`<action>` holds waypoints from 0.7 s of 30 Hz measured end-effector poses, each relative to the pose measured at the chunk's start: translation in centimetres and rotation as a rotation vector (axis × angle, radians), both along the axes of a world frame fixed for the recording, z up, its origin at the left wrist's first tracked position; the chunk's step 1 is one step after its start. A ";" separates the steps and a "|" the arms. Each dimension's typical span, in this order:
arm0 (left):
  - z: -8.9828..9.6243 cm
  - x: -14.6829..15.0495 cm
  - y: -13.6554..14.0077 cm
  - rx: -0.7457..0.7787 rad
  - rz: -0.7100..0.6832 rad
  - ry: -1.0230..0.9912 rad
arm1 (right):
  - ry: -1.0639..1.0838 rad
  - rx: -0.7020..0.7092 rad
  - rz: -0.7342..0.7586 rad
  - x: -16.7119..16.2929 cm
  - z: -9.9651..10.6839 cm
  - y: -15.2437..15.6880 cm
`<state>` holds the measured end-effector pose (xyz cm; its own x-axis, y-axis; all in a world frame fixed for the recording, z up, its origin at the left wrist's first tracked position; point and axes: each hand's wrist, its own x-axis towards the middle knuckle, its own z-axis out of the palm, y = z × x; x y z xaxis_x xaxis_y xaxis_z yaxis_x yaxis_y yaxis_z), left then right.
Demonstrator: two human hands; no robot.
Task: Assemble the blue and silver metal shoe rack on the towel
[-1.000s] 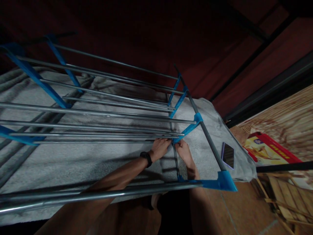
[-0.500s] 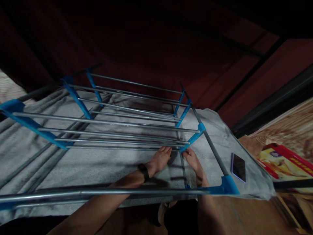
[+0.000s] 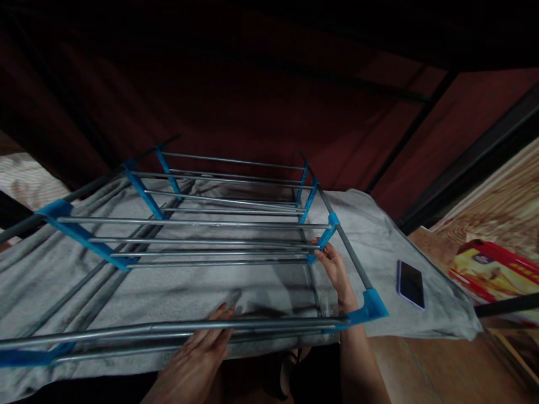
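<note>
A rack of grey metal tubes (image 3: 193, 223) joined by blue plastic brackets lies on a grey cloth (image 3: 269, 286). My right hand (image 3: 334, 269) is at the right end of a middle tier, its fingers closed around the lower part of a blue bracket (image 3: 326, 238); the fingertips are partly hidden behind it. Near the front edge, my left hand (image 3: 202, 350) has its fingers stretched out at the nearest tube (image 3: 278, 324), which crosses in front of them. It grips nothing that I can see. A blue corner bracket (image 3: 373, 306) sits at that tube's right end.
A phone (image 3: 410, 284) lies on the cloth at the right. Beyond the cloth's right edge is a red and yellow box (image 3: 492, 269). Dark red fabric (image 3: 236, 112) hangs behind the rack. Tiled floor (image 3: 416, 370) shows at the lower right.
My left hand has drawn back from the middle tier's lower tube to the front tube. My right hand has moved slightly up onto the bracket. The rack sits a little differently in view.
</note>
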<state>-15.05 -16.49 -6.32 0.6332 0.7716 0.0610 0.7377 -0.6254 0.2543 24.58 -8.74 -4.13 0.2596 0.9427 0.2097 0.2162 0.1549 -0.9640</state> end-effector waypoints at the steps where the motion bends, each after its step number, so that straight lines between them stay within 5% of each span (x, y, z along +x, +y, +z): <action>1: 0.9 -1.3 -1.0 -0.005 -0.031 0.005 | -0.009 0.007 -0.027 0.0 0.0 0.1; 5: 8.7 -1.3 -1.7 -0.062 -0.148 -0.059 | -0.047 0.019 -0.110 -0.1 -0.2 0.3; 8: 14.8 4.7 1.1 -0.048 -0.174 -0.158 | -0.036 0.024 -0.089 0.0 -0.4 0.5; 10: 16.4 10.1 4.0 -0.032 -0.271 -0.179 | -0.021 0.041 -0.087 -0.1 -0.4 0.6; 15: 12.4 20.1 10.2 0.242 -0.318 -0.035 | -0.058 0.059 -0.138 -0.5 0.1 1.0; 18: 10.1 22.9 11.9 0.350 -0.315 0.027 | -0.048 0.050 -0.173 -0.5 0.2 1.1; 21: 9.6 24.0 12.8 0.280 -0.284 0.104 | -0.012 0.056 -0.160 -0.5 0.1 1.2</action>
